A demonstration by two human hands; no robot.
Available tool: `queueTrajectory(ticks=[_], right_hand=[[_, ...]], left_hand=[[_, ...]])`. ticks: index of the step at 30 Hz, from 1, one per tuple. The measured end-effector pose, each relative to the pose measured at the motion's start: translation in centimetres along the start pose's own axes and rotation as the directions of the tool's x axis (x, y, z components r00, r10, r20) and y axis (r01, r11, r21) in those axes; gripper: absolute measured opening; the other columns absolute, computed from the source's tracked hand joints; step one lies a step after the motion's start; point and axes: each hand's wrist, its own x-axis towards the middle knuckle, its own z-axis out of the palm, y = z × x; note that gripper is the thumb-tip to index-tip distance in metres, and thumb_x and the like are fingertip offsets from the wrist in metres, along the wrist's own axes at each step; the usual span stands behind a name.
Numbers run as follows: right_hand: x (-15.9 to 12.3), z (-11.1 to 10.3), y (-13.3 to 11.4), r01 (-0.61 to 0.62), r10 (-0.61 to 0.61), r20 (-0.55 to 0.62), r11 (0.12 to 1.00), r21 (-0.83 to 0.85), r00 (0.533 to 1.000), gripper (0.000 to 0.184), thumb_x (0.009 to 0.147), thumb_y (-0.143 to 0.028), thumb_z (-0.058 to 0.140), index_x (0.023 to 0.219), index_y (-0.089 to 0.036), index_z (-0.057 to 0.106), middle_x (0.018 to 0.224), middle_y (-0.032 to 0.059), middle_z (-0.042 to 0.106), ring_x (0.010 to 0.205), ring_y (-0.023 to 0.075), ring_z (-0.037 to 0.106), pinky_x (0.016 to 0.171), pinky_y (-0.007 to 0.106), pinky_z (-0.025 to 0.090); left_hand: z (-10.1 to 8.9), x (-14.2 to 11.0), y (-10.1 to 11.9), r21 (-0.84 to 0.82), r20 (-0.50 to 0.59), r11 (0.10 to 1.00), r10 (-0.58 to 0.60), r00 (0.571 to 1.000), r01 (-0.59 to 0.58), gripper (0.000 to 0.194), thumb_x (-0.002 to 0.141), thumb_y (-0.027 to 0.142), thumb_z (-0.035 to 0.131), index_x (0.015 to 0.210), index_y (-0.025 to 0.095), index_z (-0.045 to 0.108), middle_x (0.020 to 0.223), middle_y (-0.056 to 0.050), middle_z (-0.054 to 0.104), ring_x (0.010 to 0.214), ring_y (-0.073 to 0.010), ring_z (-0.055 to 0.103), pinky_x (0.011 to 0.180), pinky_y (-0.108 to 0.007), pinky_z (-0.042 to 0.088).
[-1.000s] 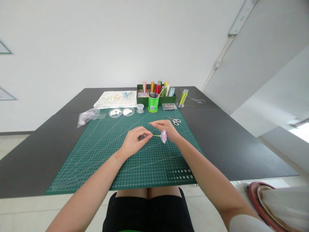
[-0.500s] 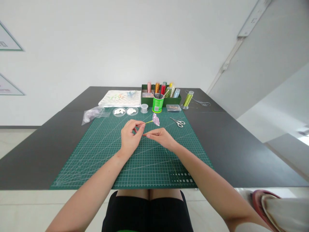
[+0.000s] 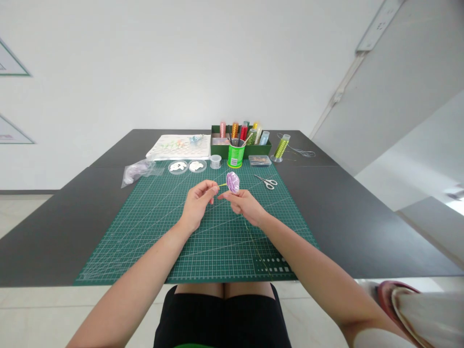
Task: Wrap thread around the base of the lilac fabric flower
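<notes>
A lilac artificial flower [image 3: 233, 182] with shiny ruffled petals is held above the green cutting mat [image 3: 145, 241]. My left hand [image 3: 198, 199] is closed in a pinch on its thin yellow-green stem, the bloom pointing right. Just below the bloom, my right hand [image 3: 244, 204] is closed, with thumb and forefinger together near the stem. A fine green thread [image 3: 256, 244] trails from this hand down the mat to the front edge. The flower partly overlaps the right fingers, so their exact grip on the thread is hidden.
Behind the hands stand a green can [image 3: 236, 155] of tools and a green box [image 3: 221, 151] of thread spools. Scissors [image 3: 267, 182] lie right, near a green spool [image 3: 281, 149]. Dishes of white pieces [image 3: 178, 166], a plastic bag [image 3: 137, 172] and white sheets [image 3: 170, 150] are left.
The flower has turned, so its petals now face more toward me. My right hand has shifted slightly right and up, under the bloom. My left hand keeps its pinch on the stem.
</notes>
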Motion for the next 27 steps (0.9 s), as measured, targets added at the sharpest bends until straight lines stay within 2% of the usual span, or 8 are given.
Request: queueTrajectory(ticks=[2,5,12,17,21,24,26,27], right_hand=[[0.1,-0.5,-0.1,-0.009,0.012,-0.077,0.999,0.045,0.997,0.044,0.072,-0.062,0.072,0.078,-0.018,0.067,0.048,-0.0129,0.026,0.041,0.0048,0.020,0.041,0.022,0.018],[0.6,-1.6,-0.1,0.007,-0.009,-0.171,1.000,-0.012,0.985,0.045,0.072,-0.065,0.068,0.076,-0.022,0.057,0.050,-0.0128,0.026,0.041,0.0060,0.020,0.041,0.024,0.018],[2.1,-5.4,-0.2,0.003,-0.164,-0.395,0.926,-0.377,0.904,0.028,0.076,-0.048,0.069,0.073,-0.022,0.059,0.046,-0.0096,0.037,0.043,0.0099,0.028,0.048,0.027,0.018],[2.1,-8.0,-0.4,-0.089,-0.262,-0.474,0.797,-0.598,0.840,0.012,0.082,-0.033,0.061,0.077,-0.022,0.066,0.046,-0.0064,0.044,0.048,0.0150,0.040,0.057,0.029,0.027],[2.0,-9.1,-0.2,-0.198,-0.314,-0.546,0.700,-0.686,0.777,0.017,0.083,-0.024,0.057,0.090,-0.020,0.071,0.069,0.0031,0.064,0.072,0.0231,0.059,0.075,0.035,0.041],[2.0,-8.3,0.0,-0.199,-0.388,-0.538,0.643,-0.740,0.748,0.026,0.084,-0.022,0.055,0.103,-0.020,0.073,0.104,0.0116,0.072,0.106,0.0313,0.062,0.099,0.049,0.040],[2.0,-6.9,0.1,-0.070,-0.459,-0.442,0.628,-0.775,0.771,0.029,0.085,-0.022,0.054,0.107,-0.020,0.073,0.118,0.0136,0.071,0.117,0.0326,0.060,0.108,0.053,0.037],[1.9,-6.0,0.2,0.061,-0.495,-0.350,0.639,-0.767,0.795,0.030,0.086,-0.022,0.053,0.107,-0.020,0.074,0.119,0.0136,0.071,0.118,0.0312,0.061,0.109,0.051,0.039]], left_hand=[[0.0,0.0,0.0,-0.020,0.000,1.000,-0.005,1.000,0.005,0.024,0.079,0.040,0.074,0.078,0.017,0.066,0.072,0.003,0.055,0.057,-0.0071,0.044,0.054,-0.021,0.037],[0.0,0.1,0.1,-0.060,-0.011,0.998,-0.016,1.000,0.015,0.023,0.078,0.039,0.074,0.077,0.017,0.066,0.072,0.002,0.055,0.059,-0.0076,0.045,0.053,-0.021,0.038],[-0.6,0.5,0.8,-0.152,-0.040,0.988,-0.022,0.999,0.016,0.024,0.076,0.038,0.074,0.073,0.018,0.062,0.073,0.000,0.053,0.067,-0.0102,0.046,0.053,-0.019,0.040],[-1.1,0.8,0.9,-0.219,-0.059,0.976,-0.021,0.998,0.008,0.025,0.075,0.039,0.076,0.073,0.018,0.061,0.074,0.001,0.052,0.067,-0.0096,0.047,0.053,-0.018,0.039],[-1.1,0.8,0.8,-0.218,-0.069,0.976,-0.023,0.997,0.007,0.025,0.074,0.039,0.076,0.074,0.018,0.063,0.074,0.001,0.053,0.068,-0.0097,0.047,0.053,-0.018,0.039],[-0.9,0.7,0.6,-0.151,-0.079,0.988,-0.021,0.997,0.009,0.025,0.075,0.040,0.076,0.074,0.018,0.064,0.074,0.000,0.055,0.066,-0.0097,0.047,0.053,-0.019,0.039],[-0.6,0.7,0.4,-0.080,-0.081,0.997,-0.017,0.997,0.010,0.025,0.076,0.041,0.075,0.075,0.018,0.065,0.073,0.001,0.055,0.063,-0.0095,0.046,0.053,-0.020,0.039],[-0.5,0.6,0.2,-0.053,-0.075,0.999,-0.016,0.997,0.012,0.025,0.077,0.041,0.074,0.076,0.018,0.066,0.073,0.001,0.056,0.062,-0.0095,0.045,0.053,-0.020,0.039]])
